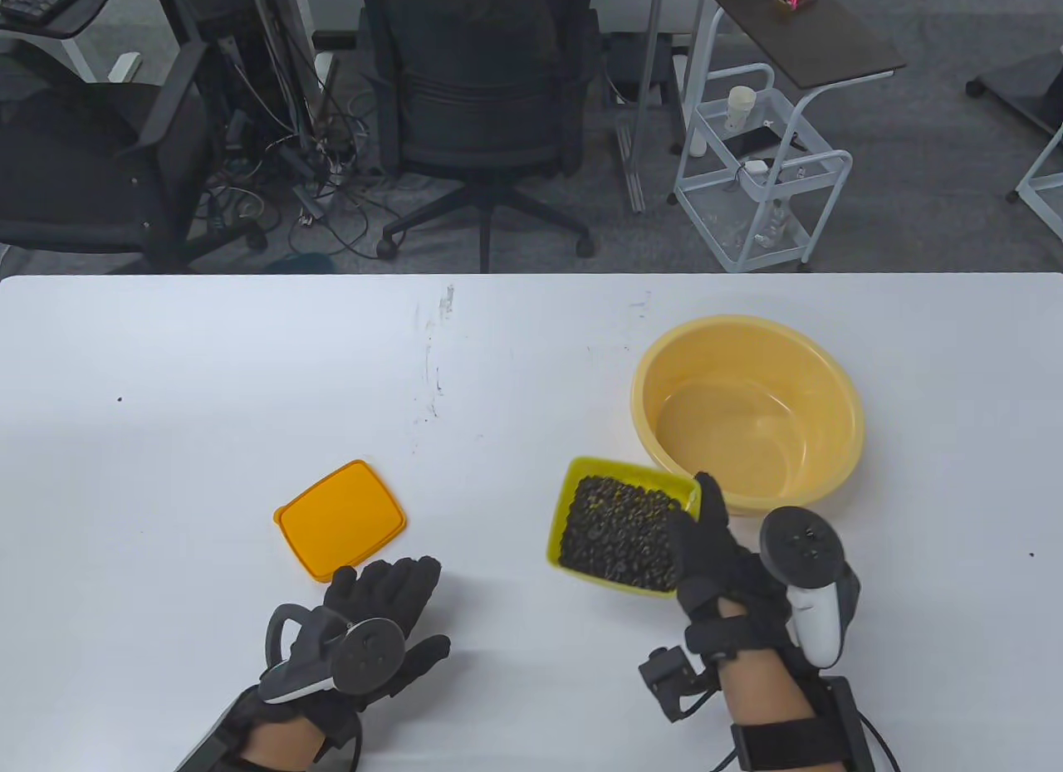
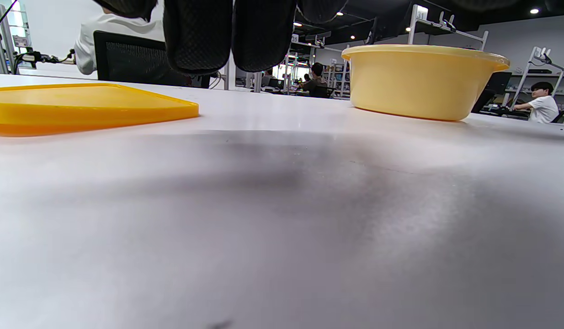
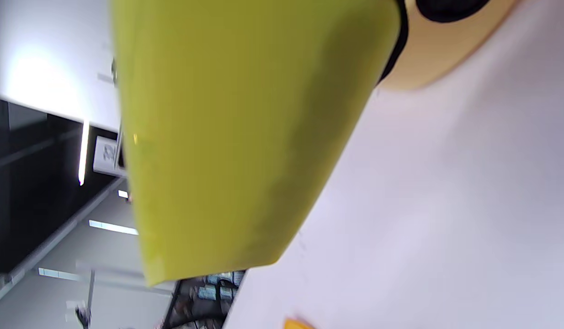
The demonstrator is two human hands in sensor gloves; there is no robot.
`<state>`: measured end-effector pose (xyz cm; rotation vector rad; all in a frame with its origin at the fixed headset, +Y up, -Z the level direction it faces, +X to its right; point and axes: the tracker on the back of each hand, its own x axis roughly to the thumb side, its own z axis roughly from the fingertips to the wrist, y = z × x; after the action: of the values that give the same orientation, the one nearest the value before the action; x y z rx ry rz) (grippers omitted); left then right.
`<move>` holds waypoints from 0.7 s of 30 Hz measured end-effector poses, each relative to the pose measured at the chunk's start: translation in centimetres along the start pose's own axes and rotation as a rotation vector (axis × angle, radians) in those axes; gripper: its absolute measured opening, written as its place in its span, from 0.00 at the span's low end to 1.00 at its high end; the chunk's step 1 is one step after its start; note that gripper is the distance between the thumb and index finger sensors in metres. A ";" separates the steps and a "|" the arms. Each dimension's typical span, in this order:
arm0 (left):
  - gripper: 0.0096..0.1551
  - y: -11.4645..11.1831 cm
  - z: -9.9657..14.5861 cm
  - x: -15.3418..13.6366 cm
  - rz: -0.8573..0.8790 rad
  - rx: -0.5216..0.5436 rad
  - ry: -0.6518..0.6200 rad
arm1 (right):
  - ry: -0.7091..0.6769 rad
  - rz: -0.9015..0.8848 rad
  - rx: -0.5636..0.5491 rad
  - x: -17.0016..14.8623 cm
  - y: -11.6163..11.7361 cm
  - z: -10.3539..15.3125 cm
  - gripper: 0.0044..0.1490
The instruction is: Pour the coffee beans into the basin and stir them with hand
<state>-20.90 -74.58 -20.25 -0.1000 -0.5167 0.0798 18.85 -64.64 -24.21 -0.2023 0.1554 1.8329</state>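
A lime-green box (image 1: 581, 481) full of dark coffee beans (image 1: 619, 533) is held just off the table by my right hand (image 1: 706, 548), thumb over its right rim, fingers underneath. Its green wall (image 3: 236, 137) fills the right wrist view. The empty yellow basin (image 1: 747, 415) stands right behind it, also seen as basin (image 2: 423, 82) in the left wrist view. My left hand (image 1: 386, 593) rests flat on the table with straight fingers (image 2: 227, 36), holding nothing.
An orange lid (image 1: 340, 519) lies flat just ahead of my left hand, lid (image 2: 81, 107) low in the left wrist view. The white table (image 1: 249, 390) stretches wide to the left. Chairs and a cart stand beyond its far edge.
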 end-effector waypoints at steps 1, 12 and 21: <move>0.50 0.0 0.0 0.1 -0.003 0.000 -0.001 | -0.003 -0.013 -0.043 0.4 -1.1 -0.4 0.46; 0.49 -0.2 -0.1 0.1 -0.028 -0.029 0.005 | 0.049 0.445 -0.533 1.6 -7.2 -6.2 0.47; 0.49 0.0 0.1 0.1 -0.035 0.004 -0.005 | 0.049 0.565 -0.602 1.2 -7.0 -7.5 0.46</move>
<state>-20.83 -74.53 -20.12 -0.0865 -0.5232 0.0470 25.72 -63.18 -31.78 -0.6786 -0.3481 2.4003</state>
